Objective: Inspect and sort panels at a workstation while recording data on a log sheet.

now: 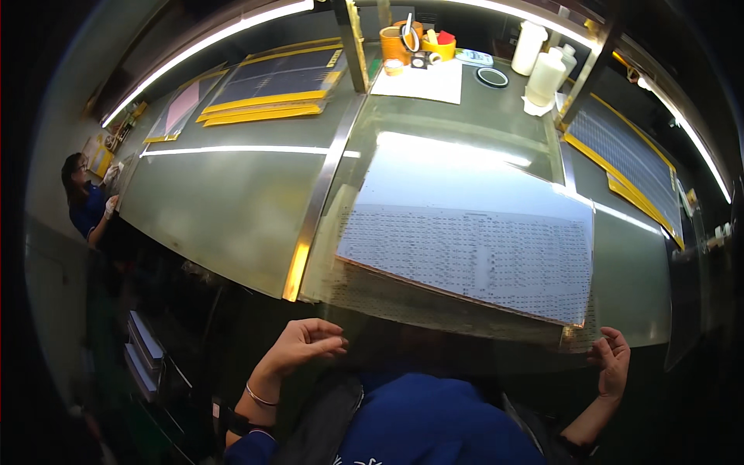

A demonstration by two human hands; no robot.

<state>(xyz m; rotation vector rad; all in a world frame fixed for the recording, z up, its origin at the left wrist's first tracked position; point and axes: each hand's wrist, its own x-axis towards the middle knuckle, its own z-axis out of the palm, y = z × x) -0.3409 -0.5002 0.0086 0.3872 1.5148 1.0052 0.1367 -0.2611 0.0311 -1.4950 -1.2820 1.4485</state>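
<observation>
A large thin sheet (pixel 473 240) printed with rows of small dots lies on the glass work table (pixel 232 201), its near edge hanging over the table's front. A clear film with the same dotted pattern seems to overlap its near edge. My left hand (pixel 304 345) pinches the film's near left edge with curled fingers. My right hand (pixel 612 360) grips the near right corner, just past the sheet's copper-coloured edge.
Yellow-edged panels (pixel 271 85) are stacked at the far left and more (pixel 632 159) lie at the right. Tape rolls and an orange cup (pixel 411 43), white bottles (pixel 542 66) and a paper (pixel 418 81) stand at the back. Another person (pixel 85 201) works at the far left.
</observation>
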